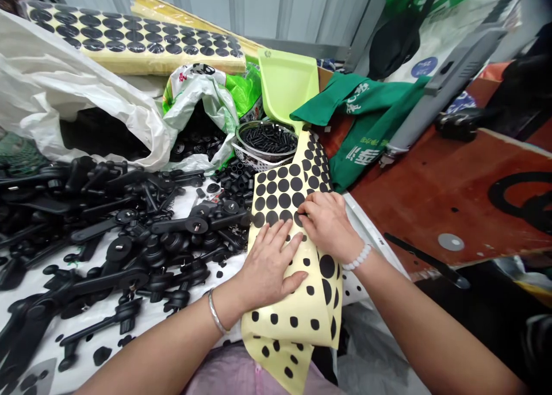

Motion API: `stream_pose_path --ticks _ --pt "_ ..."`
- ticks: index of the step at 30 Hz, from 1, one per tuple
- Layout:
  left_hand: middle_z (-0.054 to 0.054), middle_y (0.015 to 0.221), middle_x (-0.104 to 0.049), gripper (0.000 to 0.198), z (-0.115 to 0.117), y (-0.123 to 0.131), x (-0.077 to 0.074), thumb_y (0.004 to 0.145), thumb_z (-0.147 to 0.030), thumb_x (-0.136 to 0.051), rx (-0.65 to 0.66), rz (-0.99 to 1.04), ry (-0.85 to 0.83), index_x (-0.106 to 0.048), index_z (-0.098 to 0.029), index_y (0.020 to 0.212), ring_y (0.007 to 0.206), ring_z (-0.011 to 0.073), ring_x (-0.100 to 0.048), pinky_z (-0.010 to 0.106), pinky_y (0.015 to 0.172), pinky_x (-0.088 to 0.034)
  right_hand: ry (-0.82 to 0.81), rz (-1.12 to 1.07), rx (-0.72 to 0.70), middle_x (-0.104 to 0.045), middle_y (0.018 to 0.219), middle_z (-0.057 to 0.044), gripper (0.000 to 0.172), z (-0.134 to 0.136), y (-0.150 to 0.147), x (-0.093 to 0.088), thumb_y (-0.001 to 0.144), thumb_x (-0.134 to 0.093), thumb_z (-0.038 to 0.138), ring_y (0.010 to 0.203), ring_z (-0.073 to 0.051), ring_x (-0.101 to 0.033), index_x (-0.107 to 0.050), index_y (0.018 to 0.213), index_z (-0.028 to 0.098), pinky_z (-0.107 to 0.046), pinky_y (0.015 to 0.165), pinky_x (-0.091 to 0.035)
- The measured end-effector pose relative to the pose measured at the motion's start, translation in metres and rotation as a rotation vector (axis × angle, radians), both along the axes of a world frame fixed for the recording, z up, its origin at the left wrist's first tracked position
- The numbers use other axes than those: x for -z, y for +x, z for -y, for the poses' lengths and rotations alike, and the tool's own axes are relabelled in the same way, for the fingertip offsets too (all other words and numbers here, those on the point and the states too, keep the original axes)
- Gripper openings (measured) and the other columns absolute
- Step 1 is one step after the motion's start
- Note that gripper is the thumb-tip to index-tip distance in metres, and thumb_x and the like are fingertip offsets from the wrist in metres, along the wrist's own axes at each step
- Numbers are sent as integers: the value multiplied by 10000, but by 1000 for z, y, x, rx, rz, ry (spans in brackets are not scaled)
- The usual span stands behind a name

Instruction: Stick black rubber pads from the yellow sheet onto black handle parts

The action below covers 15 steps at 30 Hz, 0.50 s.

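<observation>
A yellow backing sheet [282, 317] covered with round black stickers lies in front of me, its lower end bent over the near edge. Large black discs fill its upper part, while the lower part bears only small black dots. My left hand [269, 263] rests flat on the sheet with its fingers spread, just below a row of discs. At the right end of that row, my right hand [325, 219] pinches a black round sticker [301, 218] between thumb and fingertips. Its fingers partly cover the sticker, so I cannot tell how far it is lifted.
Black plastic arm parts [142, 268] are heaped on the left. Behind the sheet stand a basket of black screws [269, 139] and a light green scoop [288, 84]. A wrapped sticker stack [133, 38] lies at the back. A green bag [357, 125] hangs right.
</observation>
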<state>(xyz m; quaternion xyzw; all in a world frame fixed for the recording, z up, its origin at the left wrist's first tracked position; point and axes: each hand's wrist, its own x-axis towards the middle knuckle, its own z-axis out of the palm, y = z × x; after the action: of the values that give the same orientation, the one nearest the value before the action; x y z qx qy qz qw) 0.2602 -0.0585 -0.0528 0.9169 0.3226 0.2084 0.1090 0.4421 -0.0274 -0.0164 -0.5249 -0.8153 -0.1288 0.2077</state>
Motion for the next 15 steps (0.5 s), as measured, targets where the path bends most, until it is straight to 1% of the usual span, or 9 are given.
stream_pose_path --ticks 4,9,12,15 --pt "228 1464 -307 634 -1 0 1 856 -492 -479 11 21 3 -409 -98 1348 1363 355 -260 587 1071 -246 51 -18 18 -553 817 -51 112 -2 0 3 839 -522 147 801 -211 -508 -581 746 162 -381 811 -310" --pt "210 1481 -285 648 0 -1 3 861 -498 -465 -3 -18 -16 -389 -104 1370 1371 347 -244 557 1096 -211 122 9 48 -558 814 -72 181 -3 -4 12 892 -445 131 797 -228 -490 -551 748 159 -405 829 -301" --pt "196 1494 -265 645 -1 -2 4 867 -502 -450 6 -15 -27 -372 -123 1383 1377 333 -234 545 1109 -184 144 31 42 -560 805 -72 208 8 -6 17 910 -424 131 789 -224 -494 -535 737 167 -417 860 -304" --pt "189 1495 -268 642 -3 -2 6 871 -498 -443 13 12 -28 -354 -133 1392 1382 323 -224 544 1111 -174 156 32 22 -569 821 -73 194 31 -4 16 918 -413 130 803 -227 -516 -532 770 171 -430 866 -321"
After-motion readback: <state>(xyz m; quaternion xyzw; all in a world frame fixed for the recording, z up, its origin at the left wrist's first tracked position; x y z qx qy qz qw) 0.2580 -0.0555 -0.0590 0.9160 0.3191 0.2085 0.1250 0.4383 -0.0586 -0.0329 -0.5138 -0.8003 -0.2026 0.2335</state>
